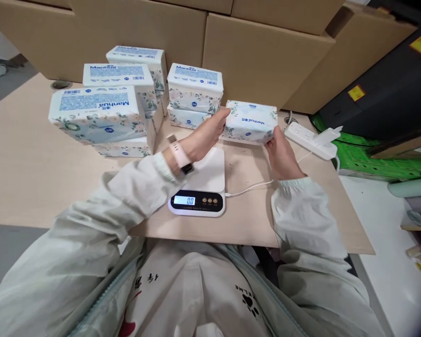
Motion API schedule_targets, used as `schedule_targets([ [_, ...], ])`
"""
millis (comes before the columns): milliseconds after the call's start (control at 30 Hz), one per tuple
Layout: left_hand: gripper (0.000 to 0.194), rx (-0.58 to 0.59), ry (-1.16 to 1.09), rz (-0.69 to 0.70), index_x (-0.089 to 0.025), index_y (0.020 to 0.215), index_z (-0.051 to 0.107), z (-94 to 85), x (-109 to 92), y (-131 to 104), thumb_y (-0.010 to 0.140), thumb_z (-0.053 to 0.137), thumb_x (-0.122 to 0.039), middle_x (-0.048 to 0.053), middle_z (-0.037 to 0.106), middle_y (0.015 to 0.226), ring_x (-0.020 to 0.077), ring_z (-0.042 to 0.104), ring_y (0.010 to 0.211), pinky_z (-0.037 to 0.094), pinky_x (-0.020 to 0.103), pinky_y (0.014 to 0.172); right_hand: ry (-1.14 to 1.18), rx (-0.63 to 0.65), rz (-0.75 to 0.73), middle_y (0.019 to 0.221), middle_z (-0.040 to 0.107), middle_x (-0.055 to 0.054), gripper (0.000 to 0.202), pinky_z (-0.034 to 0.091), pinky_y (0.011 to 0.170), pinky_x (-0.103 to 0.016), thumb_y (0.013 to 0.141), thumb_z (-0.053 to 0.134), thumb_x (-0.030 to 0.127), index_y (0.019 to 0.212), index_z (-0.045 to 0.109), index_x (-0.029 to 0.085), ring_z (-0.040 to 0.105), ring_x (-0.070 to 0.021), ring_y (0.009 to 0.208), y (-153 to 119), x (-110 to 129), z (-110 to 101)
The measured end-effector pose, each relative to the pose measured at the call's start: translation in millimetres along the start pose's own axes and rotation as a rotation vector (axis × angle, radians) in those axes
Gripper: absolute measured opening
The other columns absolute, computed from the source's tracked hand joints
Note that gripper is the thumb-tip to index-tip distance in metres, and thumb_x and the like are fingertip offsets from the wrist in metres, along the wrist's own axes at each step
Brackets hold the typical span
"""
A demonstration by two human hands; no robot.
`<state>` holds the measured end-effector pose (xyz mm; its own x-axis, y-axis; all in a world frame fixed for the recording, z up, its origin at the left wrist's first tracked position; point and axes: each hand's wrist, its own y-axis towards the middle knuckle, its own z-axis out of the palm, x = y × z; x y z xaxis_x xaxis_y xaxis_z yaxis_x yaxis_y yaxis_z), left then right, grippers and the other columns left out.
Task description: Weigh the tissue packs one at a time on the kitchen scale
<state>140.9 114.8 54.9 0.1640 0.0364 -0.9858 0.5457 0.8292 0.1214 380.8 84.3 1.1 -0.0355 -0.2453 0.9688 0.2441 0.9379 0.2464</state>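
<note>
One tissue pack is pinched between left hand and right hand, beyond and right of the scale

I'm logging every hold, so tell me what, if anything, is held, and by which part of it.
A floral Manhua pack, held by opposite ends: left grip at its left end, right grip at its lower right corner.

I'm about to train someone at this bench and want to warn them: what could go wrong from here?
The front-left upper pack appears to jut past the lower pack, so a knock might topple it.
The white cable runs from the scale toward the right sleeve; a snag could drag the scale.
The held pack, supported at its ends, might slip or dent.
</note>
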Motion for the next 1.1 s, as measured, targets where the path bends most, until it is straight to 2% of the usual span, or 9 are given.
schedule_targets([
  [100, 0.057, 0.041, 0.014, -0.044, -0.022, 0.151, 0.066, 2.6, -39.3, -73.2, 0.112, 0.042, -0.055, 0.0, 0.049, 0.172, 0.0319, 0.026, 0.17, 0.017, 0.057, 0.144, -0.036, 0.118, 0.01, 0.16, 0.065, 0.002, 0.052, 0.035, 0.138, -0.048, 0.098, 0.067, 0.066, 0.14, 0.069, 0.036, 0.048, -0.0193, 0.162, -44.9, 48.4, 3.0],
  [200, 0.051, -0.089, 0.093, -0.005, -0.026, 0.152, 0.067, 2.9, -64.7, -135.2, 0.114, 0.041, -0.049, -0.006, 0.052, 0.169, 0.032, 0.023, 0.171, 0.015, 0.058, 0.145, -0.057, 0.241, -0.004, 0.171, 0.054, 0.006, 0.064, 0.025, 0.143, -0.047, 0.097, 0.07, 0.066, 0.155, 0.059, 0.039, 0.037, -0.0211, 0.168, -88.6, 80.2, 19.8],
  [267, 0.047, -0.169, 0.118, -0.027, -0.032, 0.15, 0.07, -3.2, -63.5, -162.8, 0.113, 0.047, -0.051, -0.01, 0.053, 0.168, 0.0318, 0.024, 0.171, 0.015, 0.056, 0.145, -0.081, 0.346, -0.007, 0.175, 0.048, 0.005, 0.071, 0.027, 0.143, -0.048, 0.098, 0.069, 0.065, 0.162, 0.052, 0.039, 0.037, -0.0226, 0.169, -109.0, 80.7, 32.7],
  [400, 0.046, -0.288, 0.134, -0.071, -0.035, 0.15, 0.07, -23.7, -30.4, -194.0, 0.11, 0.055, -0.054, -0.008, 0.055, 0.166, 0.0326, 0.035, 0.168, 0.019, 0.056, 0.144, -0.124, 0.436, 0.032, 0.178, 0.042, 0.002, 0.075, 0.035, 0.139, -0.053, 0.1, 0.068, 0.062, 0.167, 0.044, 0.038, 0.041, -0.0252, 0.167, -127.9, 46.6, 46.6],
  [533, 0.051, -0.384, 0.218, -0.062, -0.031, 0.152, 0.068, -39.9, -3.1, -200.8, 0.113, 0.048, -0.056, -0.003, 0.056, 0.166, 0.032, 0.037, 0.166, 0.019, 0.056, 0.144, -0.098, 0.265, 0.015, 0.17, 0.056, -0.002, 0.065, 0.038, 0.137, -0.057, 0.1, 0.067, 0.062, 0.159, 0.057, 0.037, 0.053, -0.0268, 0.159, -132.9, 21.4, 48.5],
  [633, 0.054, -0.47, 0.179, 0.022, -0.03, 0.152, 0.068, -46.6, 1.5, -189.8, 0.112, 0.046, -0.06, -0.003, 0.056, 0.166, 0.0284, 0.037, 0.167, 0.02, 0.051, 0.144, -0.041, 0.018, -0.045, 0.154, 0.071, -0.005, 0.053, 0.047, 0.129, -0.058, 0.102, 0.062, 0.063, 0.146, 0.07, 0.034, 0.068, -0.027, 0.142, -133.8, 23.6, 49.9],
  [733, 0.068, -0.465, 0.076, 0.012, -0.03, 0.155, 0.064, -48.5, 1.2, -176.4, 0.109, 0.038, -0.072, -0.002, 0.049, 0.172, 0.0258, 0.029, 0.17, 0.015, 0.048, 0.145, 0.006, -0.152, -0.054, 0.137, 0.079, -0.008, 0.05, 0.053, 0.122, -0.057, 0.102, 0.06, 0.062, 0.135, 0.077, 0.028, 0.077, -0.0256, 0.126, -133.4, 30.8, 52.4],
  [867, 0.079, -0.398, 0.031, -0.022, -0.03, 0.165, 0.052, -46.6, 2.9, -173.6, 0.107, 0.025, -0.077, -0.001, 0.036, 0.179, 0.0278, 0.016, 0.174, 0.009, 0.049, 0.145, 0.012, -0.193, -0.043, 0.124, 0.083, -0.011, 0.051, 0.056, 0.116, -0.056, 0.101, 0.059, 0.063, 0.125, 0.08, 0.023, 0.079, -0.0264, 0.118, -133.6, 33.2, 54.6],
  [1100, 0.081, -0.384, 0.025, -0.063, -0.027, 0.169, 0.046, -47.3, 6.0, -182.5, 0.109, 0.02, -0.074, -0.001, 0.03, 0.182, 0.0285, 0.013, 0.174, 0.008, 0.049, 0.145, 0.07, -0.177, -0.043, 0.12, 0.085, -0.007, 0.044, 0.057, 0.113, -0.051, 0.102, 0.061, 0.058, 0.121, 0.082, 0.024, 0.08, -0.0248, 0.116, -135.4, 29.0, 54.7],
])
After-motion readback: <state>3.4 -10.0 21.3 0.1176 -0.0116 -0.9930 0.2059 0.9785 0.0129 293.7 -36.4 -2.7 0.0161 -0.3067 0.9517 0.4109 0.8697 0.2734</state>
